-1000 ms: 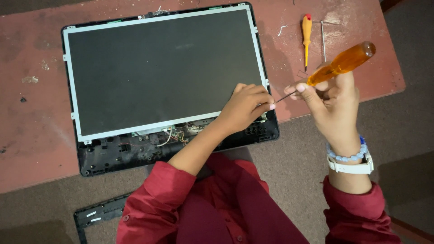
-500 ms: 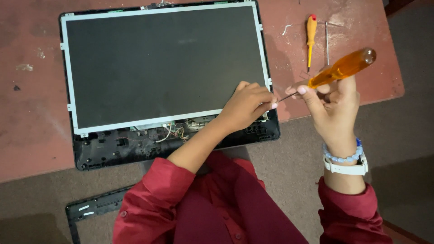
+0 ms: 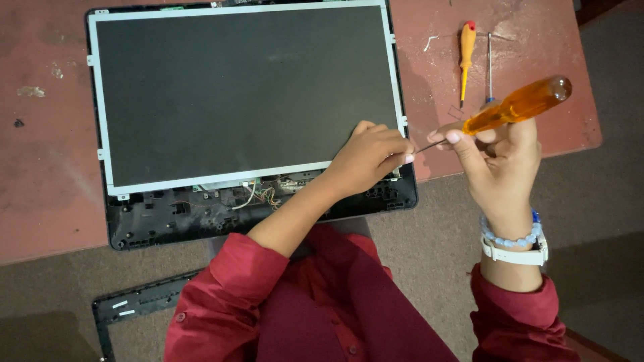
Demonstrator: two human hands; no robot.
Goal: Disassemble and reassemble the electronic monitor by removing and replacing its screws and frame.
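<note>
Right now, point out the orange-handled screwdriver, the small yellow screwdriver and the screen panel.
Orange-handled screwdriver [image 3: 520, 105], head view, middle of its handle.
Small yellow screwdriver [image 3: 466, 50], head view, on its handle.
Screen panel [image 3: 241, 94], head view, centre of the dark face.

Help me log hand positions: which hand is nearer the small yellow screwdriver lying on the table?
Right. The right hand, holding an orange-handled screwdriver, sits just below the small yellow screwdriver. The left hand rests farther off, at the screen panel's lower right corner.
</note>
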